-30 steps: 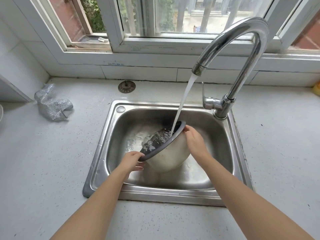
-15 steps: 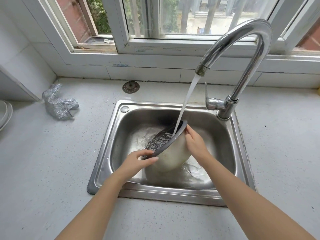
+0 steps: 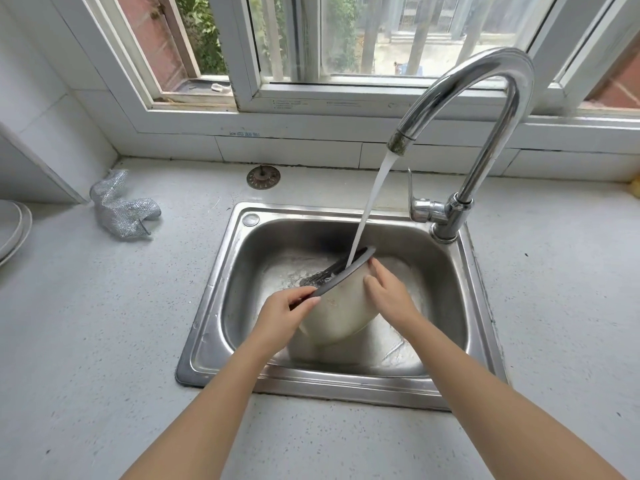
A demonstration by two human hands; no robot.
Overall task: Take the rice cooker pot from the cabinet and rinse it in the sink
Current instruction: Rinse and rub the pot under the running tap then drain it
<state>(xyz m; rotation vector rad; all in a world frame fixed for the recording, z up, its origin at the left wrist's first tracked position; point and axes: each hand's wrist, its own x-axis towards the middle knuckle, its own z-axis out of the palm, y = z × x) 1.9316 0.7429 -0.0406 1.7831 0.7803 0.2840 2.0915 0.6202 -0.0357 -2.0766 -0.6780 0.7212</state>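
While water [image 3: 372, 206] runs from the faucet [image 3: 485, 109] in a slanting stream, the rice cooker pot [image 3: 341, 306] is held tilted inside the sink [image 3: 214, 306], its dark rim turned up and away toward the far left so the stream lands just inside the upper edge. The left hand [image 3: 280, 315] grips the lower end of the rim, fingers curled over the lip and thumb beneath. The right hand [image 3: 389, 294] lies against the pale outer wall near the upper rim, fingers fairly straight and close together, pressing rather than curling round. The pot sits near the basin's middle, with free basin to its left and right. On the counter [image 3: 86, 323], a silvery scouring cloth [image 3: 121, 211] lies well left of the sink, and a drain strainer [image 3: 263, 177] rests by the back wall.
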